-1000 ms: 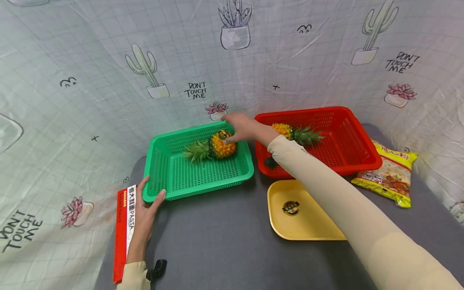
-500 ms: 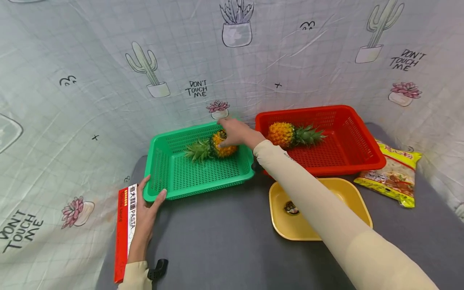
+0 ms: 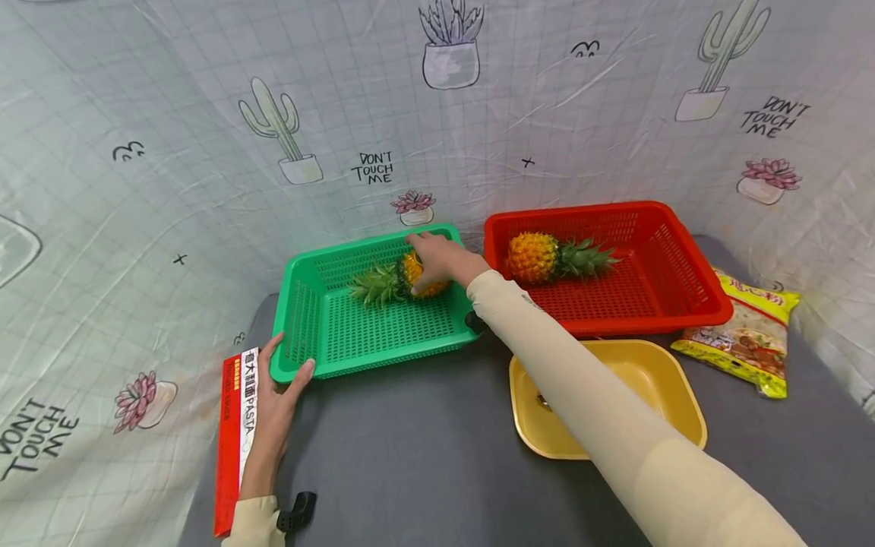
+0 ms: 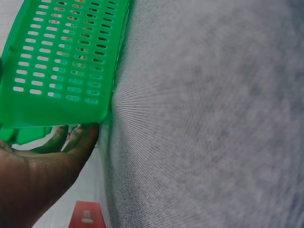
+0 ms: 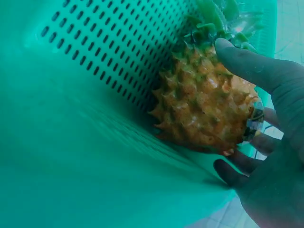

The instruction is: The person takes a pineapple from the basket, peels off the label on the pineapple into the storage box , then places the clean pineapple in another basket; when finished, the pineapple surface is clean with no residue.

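Observation:
A green plastic basket stands at the left centre of the table. My left hand holds its near left corner, thumb on the front side and fingers on the left end; the left wrist view shows fingertips against the slotted wall. Inside the basket a yellow-orange pineapple lies on its side, leafy crown pointing left. My right hand grips its body from above. In the right wrist view the thumb lies near the crown of the pineapple, with the other fingers bent by its base and a dark label.
A red basket with another pineapple stands to the right. In front is a yellow tray, partly under my right forearm. A noodle packet lies far right, and a red pasta box left. Patterned cloth hangs behind.
My right hand has come down and closed around the pineapple in the green basket. The right forearm has shifted left, uncovering the red basket's pineapple. The left hand stays at the basket corner.

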A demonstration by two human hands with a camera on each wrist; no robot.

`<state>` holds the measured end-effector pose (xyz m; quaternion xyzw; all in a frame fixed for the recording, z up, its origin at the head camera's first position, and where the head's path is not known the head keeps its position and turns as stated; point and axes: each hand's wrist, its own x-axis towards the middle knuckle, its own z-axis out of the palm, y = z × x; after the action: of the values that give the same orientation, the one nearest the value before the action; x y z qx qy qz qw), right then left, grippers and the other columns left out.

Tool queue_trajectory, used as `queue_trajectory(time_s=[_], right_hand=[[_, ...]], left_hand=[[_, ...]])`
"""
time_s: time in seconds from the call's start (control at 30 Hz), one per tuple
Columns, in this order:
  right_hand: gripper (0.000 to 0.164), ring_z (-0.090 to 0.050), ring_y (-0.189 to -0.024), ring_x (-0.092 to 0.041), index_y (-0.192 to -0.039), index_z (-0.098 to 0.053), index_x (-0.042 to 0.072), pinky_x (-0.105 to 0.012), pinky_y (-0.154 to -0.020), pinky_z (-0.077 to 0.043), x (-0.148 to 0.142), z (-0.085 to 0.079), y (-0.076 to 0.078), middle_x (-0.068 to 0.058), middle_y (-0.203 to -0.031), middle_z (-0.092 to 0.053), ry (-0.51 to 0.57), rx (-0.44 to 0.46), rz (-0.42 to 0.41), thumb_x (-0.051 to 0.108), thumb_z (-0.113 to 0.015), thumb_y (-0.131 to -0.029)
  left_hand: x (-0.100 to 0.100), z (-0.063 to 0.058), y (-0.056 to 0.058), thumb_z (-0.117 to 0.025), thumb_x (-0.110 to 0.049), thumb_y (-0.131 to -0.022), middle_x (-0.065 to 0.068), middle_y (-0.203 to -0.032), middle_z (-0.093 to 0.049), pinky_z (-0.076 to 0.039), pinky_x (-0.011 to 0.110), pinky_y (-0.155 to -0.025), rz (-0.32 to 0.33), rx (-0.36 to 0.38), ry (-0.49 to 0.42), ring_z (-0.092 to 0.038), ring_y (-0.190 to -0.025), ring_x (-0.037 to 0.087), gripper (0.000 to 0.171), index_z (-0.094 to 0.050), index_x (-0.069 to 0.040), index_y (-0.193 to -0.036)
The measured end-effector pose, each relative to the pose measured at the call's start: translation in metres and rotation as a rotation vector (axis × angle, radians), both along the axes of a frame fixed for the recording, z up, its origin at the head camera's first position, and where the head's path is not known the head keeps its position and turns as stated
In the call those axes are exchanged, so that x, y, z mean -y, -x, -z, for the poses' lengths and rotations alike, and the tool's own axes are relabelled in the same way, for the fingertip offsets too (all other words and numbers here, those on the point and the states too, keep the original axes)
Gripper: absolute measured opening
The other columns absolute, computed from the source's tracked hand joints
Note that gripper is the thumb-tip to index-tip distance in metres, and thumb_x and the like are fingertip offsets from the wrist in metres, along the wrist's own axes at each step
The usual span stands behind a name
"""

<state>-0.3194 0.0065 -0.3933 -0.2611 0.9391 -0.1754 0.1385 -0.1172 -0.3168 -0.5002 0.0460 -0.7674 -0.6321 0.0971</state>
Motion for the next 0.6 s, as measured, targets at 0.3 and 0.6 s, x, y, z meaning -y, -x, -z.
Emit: queue_trajectory(time_s=[0.3, 0.6], right_hand=[[0.107, -0.028, -0.148, -0.044, -0.168, -0.026, 0.012, -0.055, -0.113, -0.040, 0.0008, 0.0047, -0.0025, -0.018, -0.167, -0.029, -0.031, -0.022, 0.015, 0.040, -0.090, -0.087], [0.101, -0.031, -0.141, -0.040, -0.163, -0.036, 0.012, -0.050, -0.107, -0.044, 0.0009, 0.0064, -0.0031, -0.019, -0.159, -0.032, -0.062, -0.047, 0.005, 0.039, -0.093, -0.084]], left_hand=[[-0.0004, 0.0015, -0.0005, -0.069, -0.021, -0.104, 0.000, -0.163, -0.029, -0.039, 0.023, -0.104, -0.001, 0.010, 0.008, -0.033, -0.144, 0.020, 0.076, -0.027, -0.038, -0.166], [-0.0012, -0.0008, -0.0007, -0.068, -0.021, -0.105, 0.000, -0.164, -0.028, -0.039, 0.024, -0.103, 0.002, 0.017, 0.002, -0.032, -0.145, 0.022, 0.076, -0.027, -0.038, -0.166]])
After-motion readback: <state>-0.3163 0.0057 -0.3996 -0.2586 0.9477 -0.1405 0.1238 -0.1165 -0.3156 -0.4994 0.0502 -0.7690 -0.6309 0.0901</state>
